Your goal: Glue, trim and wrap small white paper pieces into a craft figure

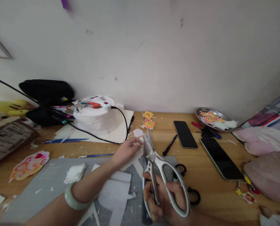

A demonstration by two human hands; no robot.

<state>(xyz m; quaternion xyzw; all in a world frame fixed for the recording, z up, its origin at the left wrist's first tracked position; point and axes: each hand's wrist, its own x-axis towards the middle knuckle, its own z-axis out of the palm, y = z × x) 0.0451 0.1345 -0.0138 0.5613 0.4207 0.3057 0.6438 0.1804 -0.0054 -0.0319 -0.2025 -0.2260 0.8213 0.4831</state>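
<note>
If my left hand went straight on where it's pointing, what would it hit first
Past the white paper at its fingertips, your left hand would probably meet the scissor blades, held out by your right hand; the depth between them is hard to judge.

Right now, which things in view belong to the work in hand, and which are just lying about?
Apparently in use:
- scissors, in the right hand
- white paper, at the left hand
- grey mat

Seemingly lying about:
- phones
- black pen
- blue paintbrush
</note>
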